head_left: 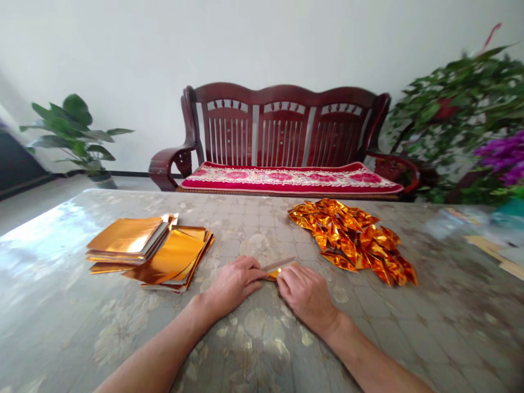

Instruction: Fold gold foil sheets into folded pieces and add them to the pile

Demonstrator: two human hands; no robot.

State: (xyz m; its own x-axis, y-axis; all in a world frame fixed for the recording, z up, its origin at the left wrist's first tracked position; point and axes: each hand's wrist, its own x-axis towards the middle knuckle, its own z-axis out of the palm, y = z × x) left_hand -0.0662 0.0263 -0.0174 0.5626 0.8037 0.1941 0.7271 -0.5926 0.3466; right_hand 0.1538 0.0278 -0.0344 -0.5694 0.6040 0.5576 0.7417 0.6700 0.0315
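Between my two hands, low on the table, is a partly folded sheet of gold foil paper (271, 276) with a pale grey edge showing. My left hand (237, 281) closes its fingers on the sheet's left end. On the right end, my right hand (305, 292) grips with curled fingers, hiding part of the fold. Flat gold foil sheets (126, 234) lie stacked to the left, with a looser fanned stack (174, 256) against them. Over to the right is a heap of folded gold foil pieces (347, 234), pointed and shiny.
The table (254, 349) has a patterned, glossy cover. Clear plastic bags (458, 221) and a tan flat piece (495, 255) lie at its right side. Beyond the far edge stands a dark red wooden bench (282, 131) with a red floral mat (286, 179). Potted plants flank it.
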